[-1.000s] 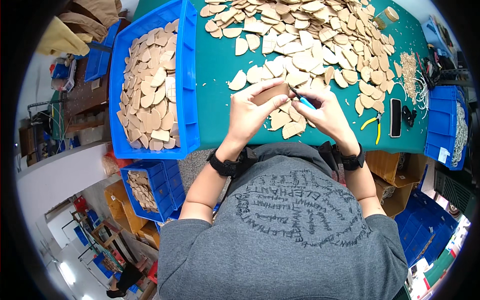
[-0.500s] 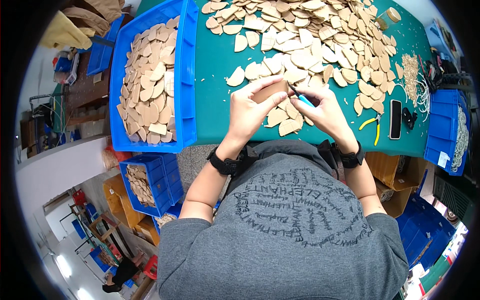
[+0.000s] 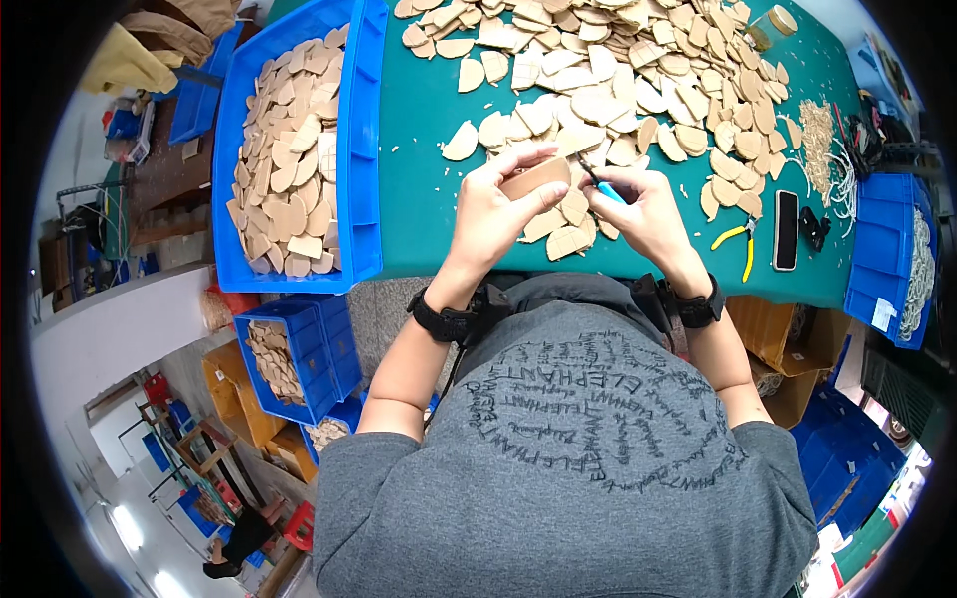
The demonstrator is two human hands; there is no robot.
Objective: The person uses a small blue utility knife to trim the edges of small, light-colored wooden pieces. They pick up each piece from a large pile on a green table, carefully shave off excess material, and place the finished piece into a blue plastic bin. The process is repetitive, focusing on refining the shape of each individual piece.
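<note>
Near the front of the green work table [image 3: 429, 219], my left hand [image 3: 490, 206] grips a flat tan piece [image 3: 538, 178] between thumb and fingers, its broad face tilted up. Close on its right, my right hand [image 3: 643, 212] is closed round a small tool with a blue handle [image 3: 610, 192]. The tool's slim dark tip points toward the piece, with a small gap between them; its exact kind cannot be made out. Beneath and beyond my hands lies a large heap of similar half-round and angular tan pieces [image 3: 638, 90].
A blue crate [image 3: 361, 149] full of tan pieces stands at the left. Right of my hands lie yellow-handled pliers [image 3: 749, 249], a phone [image 3: 786, 231] and a pile of shavings [image 3: 819, 149]. A glass jar [image 3: 770, 28] stands at the far right. Another blue bin [image 3: 877, 259] sits at the right edge.
The tool's tip has come slightly away from the tan piece, and the piece has turned a little in my left hand. The whole view has shifted slightly.
</note>
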